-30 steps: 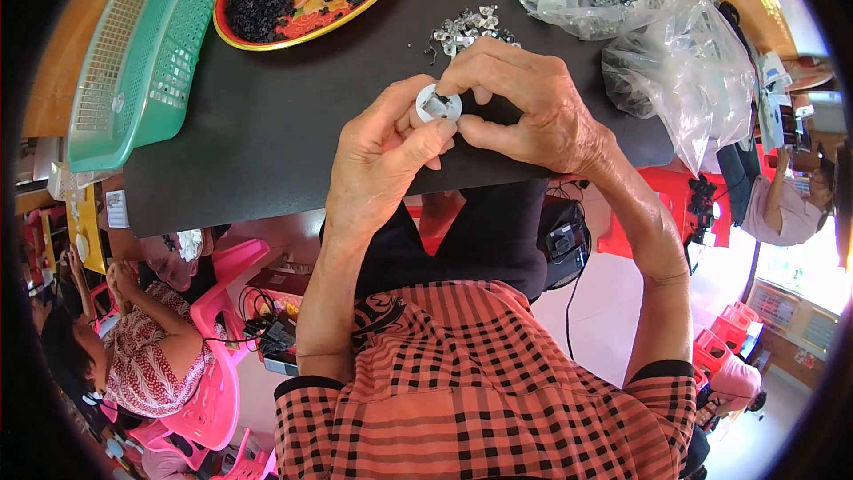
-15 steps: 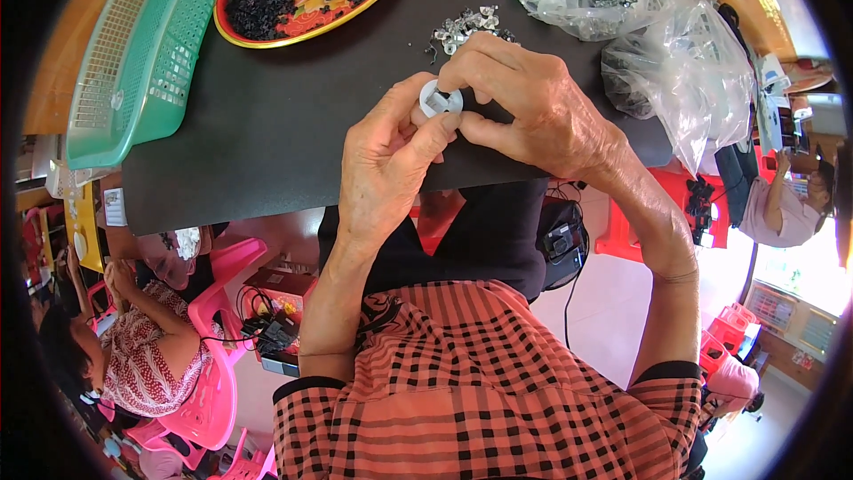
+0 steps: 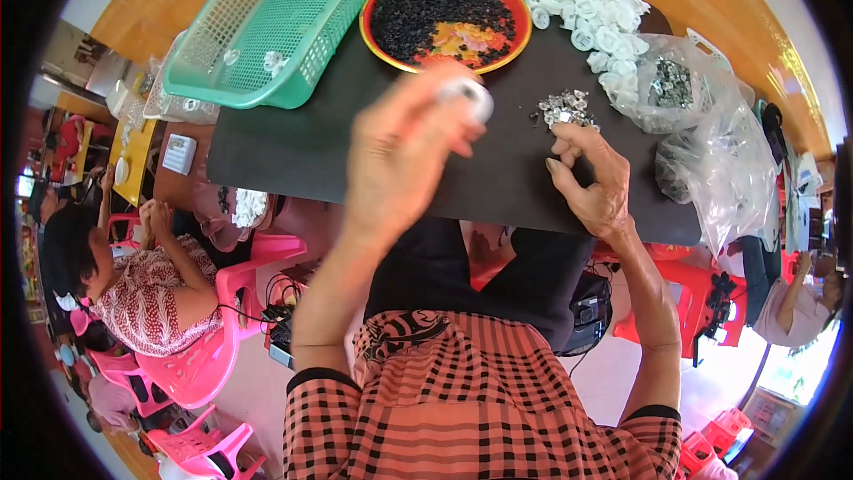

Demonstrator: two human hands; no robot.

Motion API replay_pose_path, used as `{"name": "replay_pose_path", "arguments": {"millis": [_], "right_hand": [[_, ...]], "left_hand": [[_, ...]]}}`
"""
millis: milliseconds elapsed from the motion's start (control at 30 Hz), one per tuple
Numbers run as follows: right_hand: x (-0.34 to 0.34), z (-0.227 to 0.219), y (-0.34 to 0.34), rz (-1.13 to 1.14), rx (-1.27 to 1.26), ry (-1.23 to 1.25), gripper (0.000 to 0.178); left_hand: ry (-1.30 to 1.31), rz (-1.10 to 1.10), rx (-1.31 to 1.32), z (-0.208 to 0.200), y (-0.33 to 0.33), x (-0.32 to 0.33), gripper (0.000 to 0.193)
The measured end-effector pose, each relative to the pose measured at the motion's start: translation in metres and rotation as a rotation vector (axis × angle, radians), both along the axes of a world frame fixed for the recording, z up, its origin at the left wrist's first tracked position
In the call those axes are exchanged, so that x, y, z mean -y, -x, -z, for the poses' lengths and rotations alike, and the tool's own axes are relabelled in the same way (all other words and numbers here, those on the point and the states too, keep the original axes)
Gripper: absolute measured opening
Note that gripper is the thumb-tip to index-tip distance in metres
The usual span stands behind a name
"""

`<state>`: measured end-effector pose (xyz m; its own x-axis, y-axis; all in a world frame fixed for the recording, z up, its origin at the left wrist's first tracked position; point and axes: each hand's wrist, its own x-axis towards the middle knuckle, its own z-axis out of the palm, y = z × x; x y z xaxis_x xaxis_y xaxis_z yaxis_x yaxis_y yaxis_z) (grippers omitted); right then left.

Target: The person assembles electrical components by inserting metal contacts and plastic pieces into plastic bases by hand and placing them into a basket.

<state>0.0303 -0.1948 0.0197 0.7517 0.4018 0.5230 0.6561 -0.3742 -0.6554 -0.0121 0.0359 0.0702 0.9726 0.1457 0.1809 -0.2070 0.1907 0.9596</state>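
Observation:
My left hand (image 3: pixel 400 151), smeared by motion, is raised over the dark tabletop with its fingers closed round a white round plastic piece (image 3: pixel 476 100). A dark spot shows in the middle of that piece. To the right, my right hand (image 3: pixel 597 180) is at the near edge of a small pile of shiny clear and metal-looking parts (image 3: pixel 567 108). Its thumb stands apart from the bent fingers, and nothing shows between them. Beyond my left hand, a red and gold tray (image 3: pixel 524 36) holds many tiny black parts (image 3: pixel 435 13).
A green plastic basket (image 3: pixel 306 71) stands at the far left with a few white pieces inside. White round pieces (image 3: pixel 582 4) are heaped at the back right, beside clear plastic bags (image 3: pixel 720 160). A person (image 3: pixel 160 276) sits on a pink chair (image 3: pixel 231 320) to the left.
My hands have parted. The left, keeping the white round piece, is lifted and moving; the right has gone to the small pile of shiny parts. The view has shifted, showing more of the table's far side.

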Motion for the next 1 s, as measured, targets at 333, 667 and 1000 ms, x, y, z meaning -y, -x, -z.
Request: {"name": "replay_pose_path", "arguments": {"millis": [333,667,1000], "right_hand": [[-0.003,0.001,-0.002,-0.062,0.066,0.070,0.035],[-0.002,0.001,-0.003,-0.114,0.086,0.149,0.020],[-0.007,-0.017,-0.028,0.032,0.086,0.003,0.018]], "left_hand": [[-1.312,-0.551,0.129,-0.010,-0.047,-0.159,0.025],[-1.397,-0.580,0.149,-0.004,-0.053,-0.155,0.026],[-0.523,-0.174,0.159,0.022,-0.003,-0.019,0.014]]}}
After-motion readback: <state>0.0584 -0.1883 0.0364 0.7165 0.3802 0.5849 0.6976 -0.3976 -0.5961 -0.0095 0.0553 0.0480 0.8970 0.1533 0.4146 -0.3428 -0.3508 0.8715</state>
